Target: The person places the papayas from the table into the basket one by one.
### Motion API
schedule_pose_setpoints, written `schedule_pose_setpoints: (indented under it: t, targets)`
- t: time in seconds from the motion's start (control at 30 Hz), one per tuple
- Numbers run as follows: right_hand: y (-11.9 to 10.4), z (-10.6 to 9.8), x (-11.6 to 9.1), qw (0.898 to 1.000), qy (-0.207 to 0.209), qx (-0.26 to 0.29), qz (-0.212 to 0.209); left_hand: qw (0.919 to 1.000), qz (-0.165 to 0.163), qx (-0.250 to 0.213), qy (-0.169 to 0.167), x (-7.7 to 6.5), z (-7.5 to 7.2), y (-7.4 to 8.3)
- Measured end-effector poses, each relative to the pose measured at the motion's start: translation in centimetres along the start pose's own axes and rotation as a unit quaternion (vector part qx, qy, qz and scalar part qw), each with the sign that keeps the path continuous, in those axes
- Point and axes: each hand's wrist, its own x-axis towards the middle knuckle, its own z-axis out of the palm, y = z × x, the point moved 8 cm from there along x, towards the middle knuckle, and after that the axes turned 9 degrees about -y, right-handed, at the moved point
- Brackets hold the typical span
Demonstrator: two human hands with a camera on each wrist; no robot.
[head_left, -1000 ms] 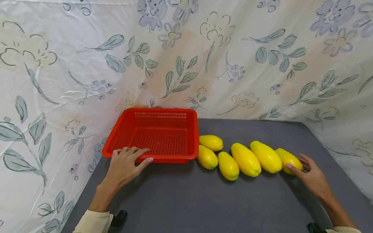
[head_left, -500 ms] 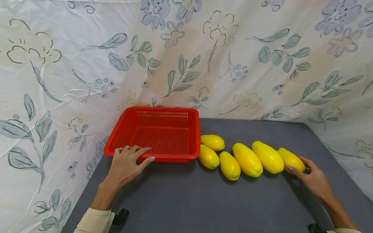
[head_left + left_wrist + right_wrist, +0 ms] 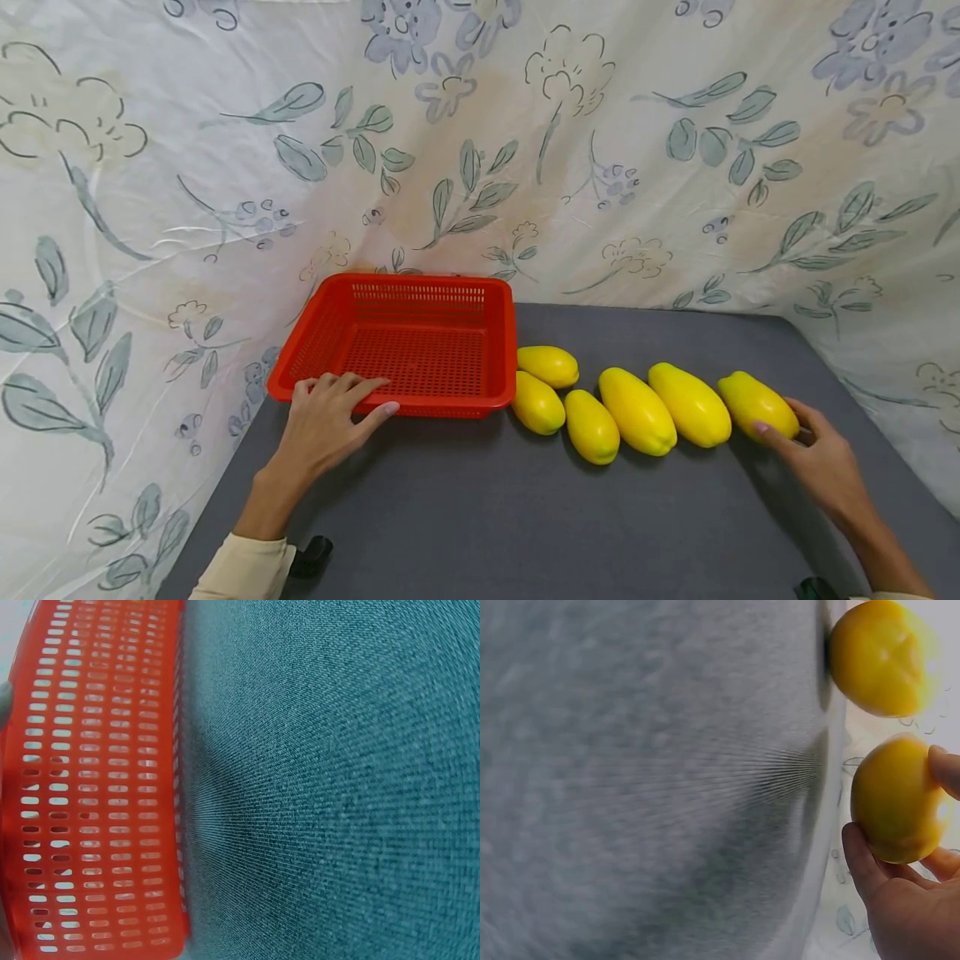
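Observation:
In the head view, my right hand (image 3: 825, 462) grips the rightmost yellow papaya (image 3: 756, 406), thumb on its near side and fingers round its right end. The right wrist view shows that papaya (image 3: 896, 802) between thumb and fingers, a narrow gap separating it from the grey tabletop. Beside it lies another papaya (image 3: 688, 406). My left hand (image 3: 322, 433) holds the near rim of a red plastic basket (image 3: 438, 408), fingers over the rim and thumb along its front. Perforated basket wall (image 3: 97, 795) fills the left part of the left wrist view.
Several more yellow papayas (image 3: 636, 412) lie in a row between the basket and the right hand, the leftmost ones close against the basket's right side. A grey cloth (image 3: 510, 517) covers the table. Floral fabric (image 3: 570, 167) hangs behind and at both sides.
My right hand has moved right with the rightmost papaya, which now stands apart from its neighbour and a little higher. The left hand and basket keep their places.

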Motion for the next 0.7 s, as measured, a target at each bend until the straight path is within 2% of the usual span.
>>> schedule_pose_setpoints:
  t: [0.27,0.47,0.7]
  targets:
    - [-1.6,-0.7,-0.5,0.999,0.002,0.014,-0.033,1.0000,0.000,-0.001,0.003,0.1,0.0,0.0]
    - [-3.7,-1.0,-0.5,0.998,-0.002,0.023,-0.062,1.0000,0.002,0.001,0.006,0.1,0.0,0.0]
    - [-6.5,-0.5,-0.9,0.994,-0.013,0.017,-0.103,1.0000,0.000,-0.001,0.006,0.0,-0.1,0.0]
